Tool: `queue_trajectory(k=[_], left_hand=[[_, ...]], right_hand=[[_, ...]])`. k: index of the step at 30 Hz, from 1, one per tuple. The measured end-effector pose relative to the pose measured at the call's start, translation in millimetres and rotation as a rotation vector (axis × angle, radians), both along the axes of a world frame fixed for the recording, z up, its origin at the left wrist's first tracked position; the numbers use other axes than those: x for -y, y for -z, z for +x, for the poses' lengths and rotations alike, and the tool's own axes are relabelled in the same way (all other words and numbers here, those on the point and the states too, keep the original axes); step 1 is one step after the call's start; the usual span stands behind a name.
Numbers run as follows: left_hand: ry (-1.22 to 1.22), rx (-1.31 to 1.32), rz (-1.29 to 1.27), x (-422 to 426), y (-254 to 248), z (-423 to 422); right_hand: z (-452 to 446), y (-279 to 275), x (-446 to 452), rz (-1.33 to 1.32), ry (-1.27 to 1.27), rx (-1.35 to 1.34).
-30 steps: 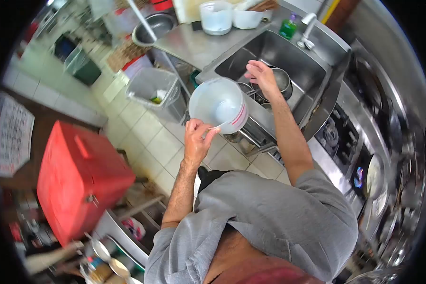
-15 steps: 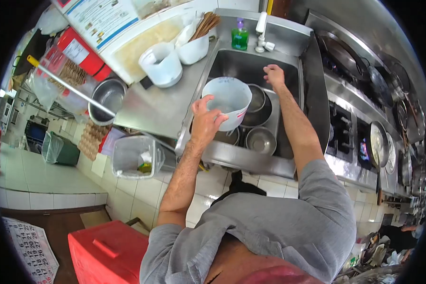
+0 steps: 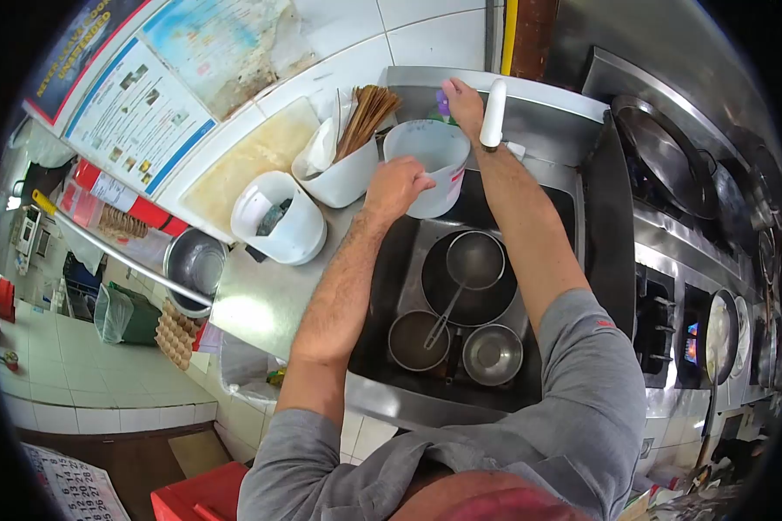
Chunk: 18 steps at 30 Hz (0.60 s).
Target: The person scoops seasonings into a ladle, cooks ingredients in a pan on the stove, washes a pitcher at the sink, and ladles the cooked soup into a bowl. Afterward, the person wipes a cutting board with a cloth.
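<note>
My left hand (image 3: pixel 395 184) grips the rim of a translucent white plastic tub (image 3: pixel 440 184), held over the back left of the sink (image 3: pixel 382 300). Beyond the tub, my right hand (image 3: pixel 467 104) has its fingers on the purple pump top of a soap bottle (image 3: pixel 443 103). The tub and my hand hide most of that bottle. Just right of my right hand rises the white faucet (image 3: pixel 493 113). In the sink lie a pan (image 3: pixel 434 269), a strainer with a handle (image 3: pixel 476 259) and two small metal bowls, one of them a steel bowl (image 3: pixel 493 354).
Left of the sink, the counter (image 3: pixel 256 304) carries a white tub (image 3: pixel 287 234) and a white container of wooden sticks (image 3: pixel 343 178). At the right is a stove (image 3: pixel 656 304) with pans and a lit burner. A red box (image 3: pixel 202 495) stands at lower left.
My left hand has carried the tub toward the back of the sink, uncovering the pan and strainer. My right hand has moved from above the sink to the soap bottle. The view has shifted.
</note>
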<state>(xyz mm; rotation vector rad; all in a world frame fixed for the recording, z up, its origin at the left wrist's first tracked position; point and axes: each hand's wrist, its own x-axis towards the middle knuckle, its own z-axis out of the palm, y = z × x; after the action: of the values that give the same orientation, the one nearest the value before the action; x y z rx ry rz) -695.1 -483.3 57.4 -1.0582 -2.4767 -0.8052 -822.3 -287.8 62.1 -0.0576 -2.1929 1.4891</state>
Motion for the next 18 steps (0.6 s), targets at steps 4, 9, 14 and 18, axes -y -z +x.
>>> queue_trajectory(k=[4, 9, 14, 18], left_hand=[[0.054, 0.009, 0.004, -6, -10, -28], [0.076, -0.086, -0.040, -8, -10, -47], [0.066, -0.115, -0.165, -8, -10, -24], [0.101, -0.173, -0.136, -7, 17, 10]], right_hand=[[-41, 12, -9, 0.093, -0.060, 0.167], [-46, 23, -14, -0.041, -0.171, 0.270], [-6, 37, -27, 0.107, -0.029, 0.035], [72, 95, -94, 0.452, 0.579, 0.064]])
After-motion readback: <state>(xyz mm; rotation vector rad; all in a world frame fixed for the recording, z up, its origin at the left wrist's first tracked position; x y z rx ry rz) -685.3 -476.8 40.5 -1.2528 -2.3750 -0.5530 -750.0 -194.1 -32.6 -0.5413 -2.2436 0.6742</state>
